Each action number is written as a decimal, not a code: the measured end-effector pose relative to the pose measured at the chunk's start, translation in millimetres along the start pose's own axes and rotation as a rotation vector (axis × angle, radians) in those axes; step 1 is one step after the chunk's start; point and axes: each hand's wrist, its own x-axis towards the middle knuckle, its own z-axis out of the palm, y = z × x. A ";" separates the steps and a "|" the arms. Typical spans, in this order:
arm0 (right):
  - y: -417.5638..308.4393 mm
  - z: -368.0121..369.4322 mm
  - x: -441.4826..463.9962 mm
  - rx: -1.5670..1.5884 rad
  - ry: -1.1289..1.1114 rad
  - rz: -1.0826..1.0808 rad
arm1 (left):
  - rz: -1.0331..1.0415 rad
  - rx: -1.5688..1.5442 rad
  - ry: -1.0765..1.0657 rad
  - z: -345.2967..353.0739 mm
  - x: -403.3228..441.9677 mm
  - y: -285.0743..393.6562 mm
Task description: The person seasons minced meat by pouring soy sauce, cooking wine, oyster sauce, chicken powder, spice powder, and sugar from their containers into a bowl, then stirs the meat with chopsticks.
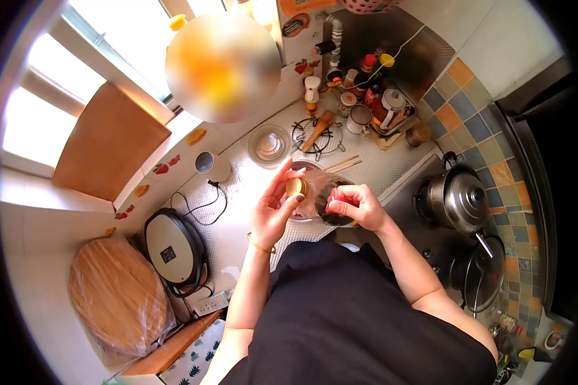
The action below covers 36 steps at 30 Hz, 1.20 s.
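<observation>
My left hand (273,202) holds a small round yellowish lid (295,187) between thumb and fingers. My right hand (359,206) is closed, its fingertips pinching a small red thing (336,203) whose kind I cannot make out. Between the hands is a see-through container (316,192) with dark contents towards its right side; whether either hand supports it is unclear. Behind and below them shows part of a bowl (307,165), mostly hidden. A pair of chopsticks (345,165) sticks out just past the right hand.
A glass bowl (268,145), a wire stand (327,142) with a wooden spatula (317,131), and a white cup (212,167) stand behind. Seasoning bottles (369,77) fill the back corner. Right is a stove with a steel pot (459,196); left, a round electric griddle (173,249).
</observation>
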 end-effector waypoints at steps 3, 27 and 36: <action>-7.9 -19.4 -4.9 0.050 -0.018 -0.007 | 0.027 -0.021 -0.053 13.7 13.1 -8.2; -23.5 -248.4 22.7 0.439 0.849 -0.366 | -0.124 0.394 -0.316 224.4 219.9 -117.6; -14.5 -333.2 85.1 0.518 1.006 -0.633 | -0.027 0.522 -0.348 268.9 307.6 -142.1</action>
